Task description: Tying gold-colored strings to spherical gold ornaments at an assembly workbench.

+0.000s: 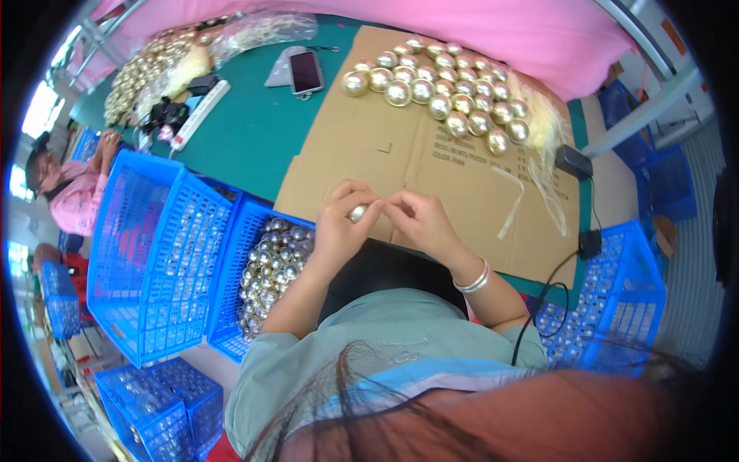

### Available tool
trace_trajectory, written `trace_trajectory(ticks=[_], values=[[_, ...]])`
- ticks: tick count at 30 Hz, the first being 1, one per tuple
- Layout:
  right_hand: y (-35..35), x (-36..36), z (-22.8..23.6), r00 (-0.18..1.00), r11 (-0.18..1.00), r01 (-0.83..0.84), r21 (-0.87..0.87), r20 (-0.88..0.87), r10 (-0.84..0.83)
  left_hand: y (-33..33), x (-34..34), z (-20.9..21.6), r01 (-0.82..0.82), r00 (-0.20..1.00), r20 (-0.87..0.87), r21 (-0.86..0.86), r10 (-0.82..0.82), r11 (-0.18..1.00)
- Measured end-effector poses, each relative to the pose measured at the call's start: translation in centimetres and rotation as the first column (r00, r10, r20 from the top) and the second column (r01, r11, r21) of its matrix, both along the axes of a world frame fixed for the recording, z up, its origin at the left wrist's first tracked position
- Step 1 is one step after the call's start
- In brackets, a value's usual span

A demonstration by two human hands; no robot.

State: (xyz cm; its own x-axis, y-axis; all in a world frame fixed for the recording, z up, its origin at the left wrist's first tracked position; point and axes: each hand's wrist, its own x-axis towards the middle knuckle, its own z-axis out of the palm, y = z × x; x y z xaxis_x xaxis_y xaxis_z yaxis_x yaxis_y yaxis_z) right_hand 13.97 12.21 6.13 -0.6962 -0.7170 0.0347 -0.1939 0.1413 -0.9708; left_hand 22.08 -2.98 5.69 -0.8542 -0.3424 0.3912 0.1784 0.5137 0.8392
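Observation:
Over the near edge of a cardboard sheet (346,158), my left hand (339,229) is curled round a small shiny gold ball ornament (357,214). Close beside it, my right hand (426,223) has its thumb and fingertips pinched together. Whatever is in that pinch is too small to make out. Many gold ball ornaments (463,104) lie grouped on the far part of the cardboard. To their right is a bundle of pale yellow strings (541,127), with a few loose white strands (514,204) trailing toward me.
At my left, a blue crate (224,300) holds many shiny balls, beside a taller blue crate (146,254). A phone (306,73), a white power strip (202,115) and more gold balls (158,65) lie on the green table. A black cable (566,266) hangs at right. Another person (77,189) sits far left.

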Motion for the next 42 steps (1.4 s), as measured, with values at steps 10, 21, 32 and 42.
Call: trace_trajectory(ticks=[10, 21, 32, 42], values=[[-1.2, 0.7, -0.8, 0.326, 0.972, -0.077, -0.224, -0.927, -0.187, 0.4, 1.6, -1.5, 0.039, 0.994, 0.047, 0.678, -0.096, 0.734], [-1.3, 1.2, -1.1, 0.943, 0.915, 0.319, -0.247, -0.016, -0.333, -1.3, 1.7, -3.6, 0.281, 0.923, -0.097, 0.83, -0.372, 0.481], [0.9, 2.1, 0.1, 0.954, 0.951, 0.176, -0.256, -0.195, -0.229, 0.8, 1.5, -2.1, 0.384, 0.919, -0.095, 0.441, -0.383, 0.811], [1.7, 1.6, 0.4, 0.968, 0.946, 0.1, -0.31, -0.191, -0.165, 2.5, 1.5, -1.1, 0.305, 0.952, -0.141, 0.443, -0.27, 0.843]])
